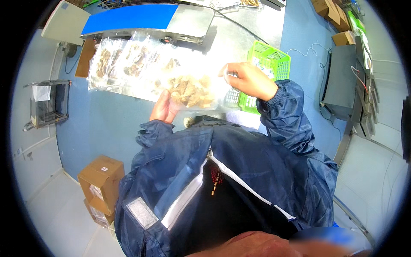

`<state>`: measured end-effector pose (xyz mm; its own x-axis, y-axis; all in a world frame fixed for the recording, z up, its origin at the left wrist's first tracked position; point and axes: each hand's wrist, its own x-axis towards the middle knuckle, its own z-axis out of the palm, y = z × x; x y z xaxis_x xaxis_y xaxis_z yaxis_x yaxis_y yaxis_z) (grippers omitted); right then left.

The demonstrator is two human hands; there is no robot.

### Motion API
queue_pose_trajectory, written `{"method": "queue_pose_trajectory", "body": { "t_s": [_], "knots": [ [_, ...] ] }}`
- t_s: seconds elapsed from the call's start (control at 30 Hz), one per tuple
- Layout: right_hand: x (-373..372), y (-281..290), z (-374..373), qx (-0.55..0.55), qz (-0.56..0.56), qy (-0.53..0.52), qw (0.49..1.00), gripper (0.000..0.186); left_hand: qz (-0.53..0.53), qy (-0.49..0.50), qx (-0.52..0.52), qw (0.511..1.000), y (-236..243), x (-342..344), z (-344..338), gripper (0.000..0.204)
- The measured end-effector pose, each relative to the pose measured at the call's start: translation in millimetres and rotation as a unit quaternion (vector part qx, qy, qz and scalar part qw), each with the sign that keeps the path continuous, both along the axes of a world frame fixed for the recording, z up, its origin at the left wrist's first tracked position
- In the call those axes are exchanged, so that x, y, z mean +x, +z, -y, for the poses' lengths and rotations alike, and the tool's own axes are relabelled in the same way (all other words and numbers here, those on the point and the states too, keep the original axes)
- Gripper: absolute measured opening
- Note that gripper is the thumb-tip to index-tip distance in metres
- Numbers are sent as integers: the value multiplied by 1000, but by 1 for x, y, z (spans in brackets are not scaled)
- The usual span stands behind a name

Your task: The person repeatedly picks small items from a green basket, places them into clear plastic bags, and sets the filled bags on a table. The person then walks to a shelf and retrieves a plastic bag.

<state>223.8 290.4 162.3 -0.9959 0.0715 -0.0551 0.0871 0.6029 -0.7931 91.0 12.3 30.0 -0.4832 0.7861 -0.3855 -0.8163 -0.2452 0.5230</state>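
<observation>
Fingers (235,67) flank the bag (190,92) (clear, filled).

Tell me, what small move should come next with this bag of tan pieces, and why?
Probably smooth the right side of the clear plastic bag of tan, chunky pieces with the bare right hand: that hand is beside it, the bare left hand holds the opposite side, and the right side looks free of pieces. Glare hides the right hand's exact grip.

Glare is blotting out the upper part of the bag (190,92).
At its left, the left hand (163,109) is partly hiding behind it; at its right, the basket (282,66) is holding things (262,65) too small to tell; beyond it, the top edge is cropping the table (266,26).
</observation>
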Motion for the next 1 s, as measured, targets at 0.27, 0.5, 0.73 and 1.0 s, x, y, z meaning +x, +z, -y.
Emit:
{"method": "queue_pose_trajectory", "body": {
  "t_s": [0.27,0.5,0.73,1.0],
  "knots": [
    [-6,32,34,46,32,-48,997,43,21,-25,3,999,2,2,22,59],
    [-14,-32,26,-149,115,-68,980,23,-11,53,-83,995,-21,19,9,46],
    [-57,-179,-72,192,183,-104,959,41,36,220,-93,970,-64,-74,26,23],
    [-82,-275,-30,296,212,-161,917,47,-226,240,-443,834,-51,-75,10,79]
  ]
}}
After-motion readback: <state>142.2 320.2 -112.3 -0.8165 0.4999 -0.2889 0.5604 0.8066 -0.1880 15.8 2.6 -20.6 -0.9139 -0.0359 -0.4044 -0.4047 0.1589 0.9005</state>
